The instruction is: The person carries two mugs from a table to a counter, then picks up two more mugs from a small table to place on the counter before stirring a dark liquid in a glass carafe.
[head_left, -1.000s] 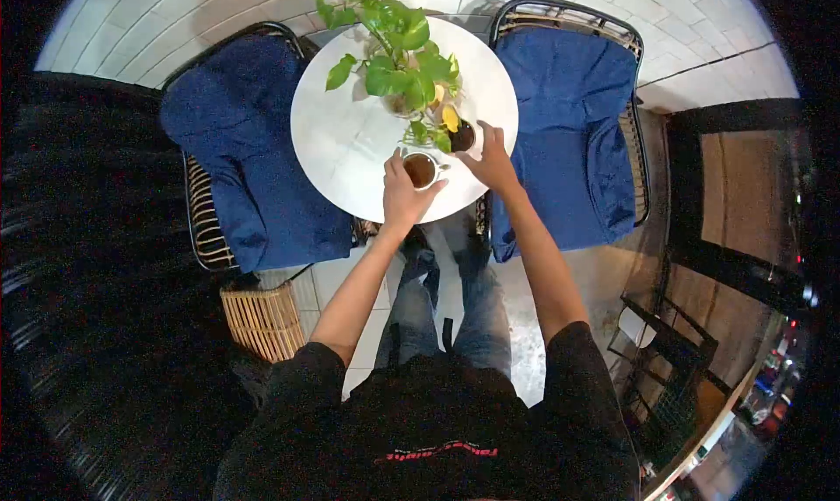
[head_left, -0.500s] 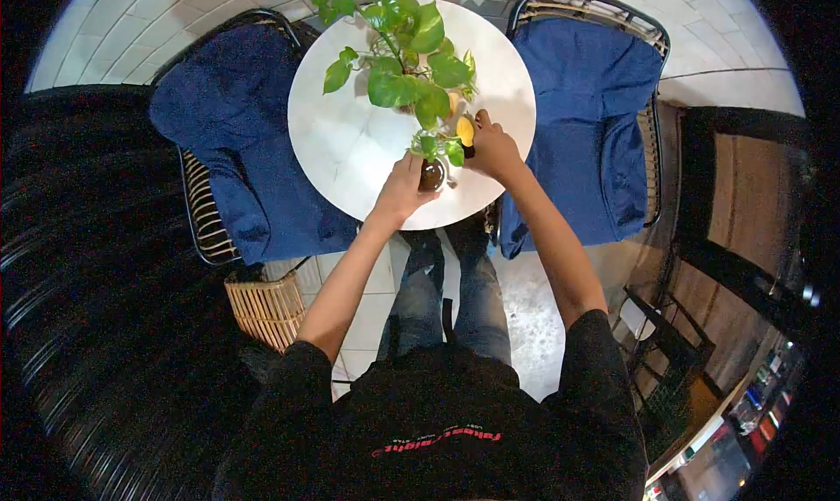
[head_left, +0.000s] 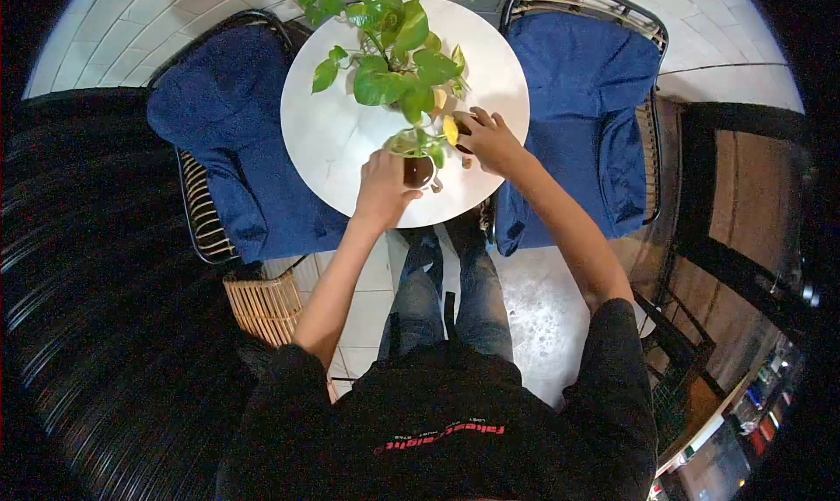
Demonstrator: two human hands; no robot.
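left fingers (head_left: 374, 161) curled round near cup (head_left: 419, 174) | right fingers (head_left: 480, 119) shifted from far cup's (head_left: 464, 139) side to above it, part-spread; grip unclear, perhaps touching | both cups by plant (head_left: 379, 84) on desk (head_left: 324, 151)

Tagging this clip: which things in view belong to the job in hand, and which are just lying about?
In the job:
left cup, in left hand
right cup, partly hidden, at right hand
round table beneath

Just about:
leafy plant
blue chairs
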